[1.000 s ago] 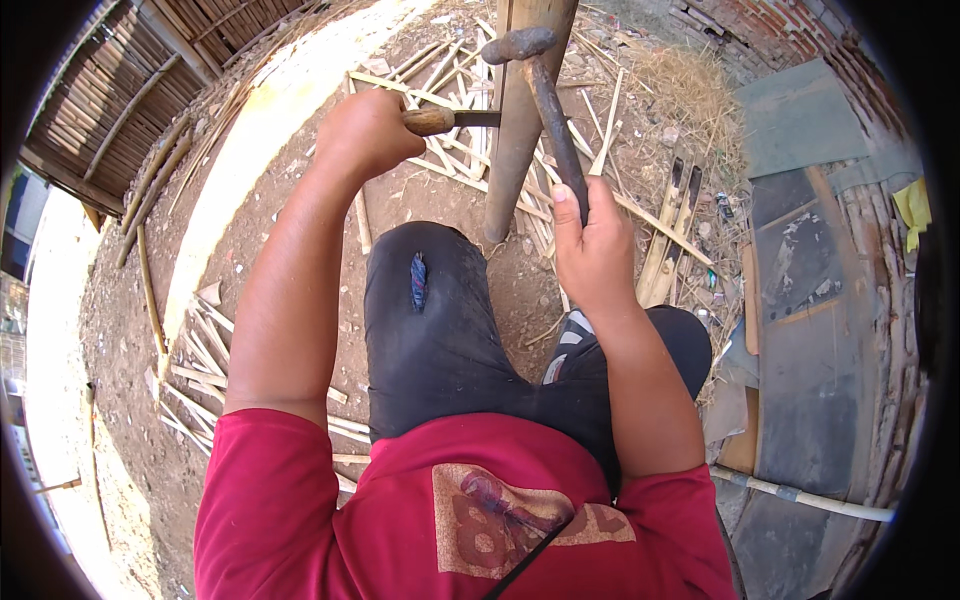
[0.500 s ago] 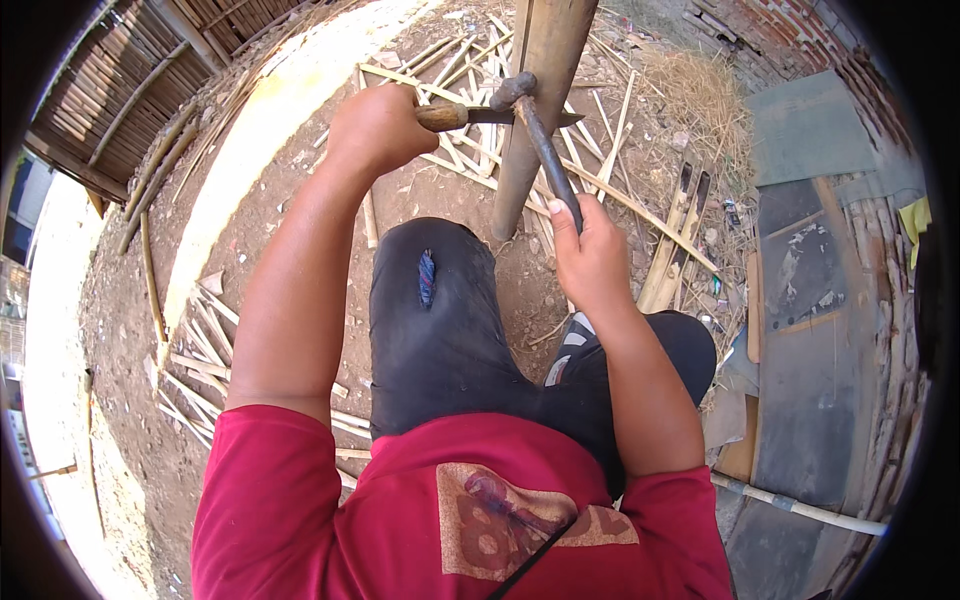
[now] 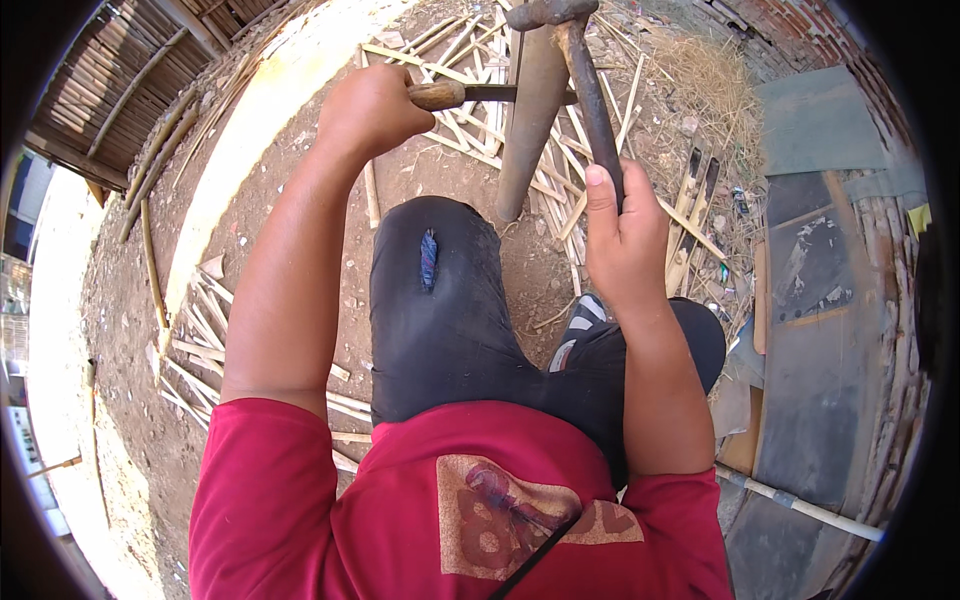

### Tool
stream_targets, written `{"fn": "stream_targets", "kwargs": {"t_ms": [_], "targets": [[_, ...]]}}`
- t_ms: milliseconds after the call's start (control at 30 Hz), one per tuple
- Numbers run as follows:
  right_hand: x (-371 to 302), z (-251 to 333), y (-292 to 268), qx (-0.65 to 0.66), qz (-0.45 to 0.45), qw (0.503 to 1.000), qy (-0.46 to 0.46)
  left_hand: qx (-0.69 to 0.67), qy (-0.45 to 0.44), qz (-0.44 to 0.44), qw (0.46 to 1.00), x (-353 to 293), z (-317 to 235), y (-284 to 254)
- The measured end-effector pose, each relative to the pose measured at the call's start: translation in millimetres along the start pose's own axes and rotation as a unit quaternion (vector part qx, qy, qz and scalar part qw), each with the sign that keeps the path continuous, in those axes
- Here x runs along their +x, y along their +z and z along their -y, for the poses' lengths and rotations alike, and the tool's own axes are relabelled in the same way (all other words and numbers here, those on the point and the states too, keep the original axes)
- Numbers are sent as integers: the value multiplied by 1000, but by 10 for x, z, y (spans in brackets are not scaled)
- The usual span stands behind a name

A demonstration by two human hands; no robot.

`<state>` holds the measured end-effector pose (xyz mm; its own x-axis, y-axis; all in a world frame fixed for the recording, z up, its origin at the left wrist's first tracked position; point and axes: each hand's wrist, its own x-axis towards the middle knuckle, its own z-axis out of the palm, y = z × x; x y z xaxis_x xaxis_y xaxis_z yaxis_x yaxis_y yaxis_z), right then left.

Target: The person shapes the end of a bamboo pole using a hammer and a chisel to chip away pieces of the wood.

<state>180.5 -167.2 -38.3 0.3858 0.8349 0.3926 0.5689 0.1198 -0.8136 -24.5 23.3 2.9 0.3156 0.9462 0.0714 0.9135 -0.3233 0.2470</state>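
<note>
My left hand (image 3: 368, 112) is wrapped round the wooden handle of a knife (image 3: 437, 96) with a dark blade. The blade lies level across a thick bamboo pole (image 3: 528, 150); its middle is hidden by the pole and the tip shows on the far right side. A dark split line runs up the pole above the blade. In my right hand (image 3: 630, 235) is a hammer (image 3: 597, 115), gripped by its dark handle with the thumb along it. The hammer's head is up near the top of the view, apart from the blade.
Split bamboo strips (image 3: 460, 140) lie scattered on the dirt ground (image 3: 300, 200) ahead, with more strips (image 3: 205, 330) at the left. Dry straw (image 3: 710, 90) is heaped at the far right. Dark panels (image 3: 810, 380) stand along the right side. My bent legs (image 3: 435, 300) are close below.
The hammer has risen from the blade, and my right hand has moved up and right with it. The knife and my left hand have shifted slightly up and left in view.
</note>
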Motion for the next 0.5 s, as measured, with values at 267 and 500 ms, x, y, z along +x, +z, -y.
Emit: {"fn": "stream_targets", "kwargs": {"t_ms": [267,500], "targets": [[-101,-261,126,-57,42,997,-15,-11,-12,-18,1000,-32,53,80],[-50,-263,218,-103,59,993,7,-14,-1,1,1000,-52,-36,61]]}}
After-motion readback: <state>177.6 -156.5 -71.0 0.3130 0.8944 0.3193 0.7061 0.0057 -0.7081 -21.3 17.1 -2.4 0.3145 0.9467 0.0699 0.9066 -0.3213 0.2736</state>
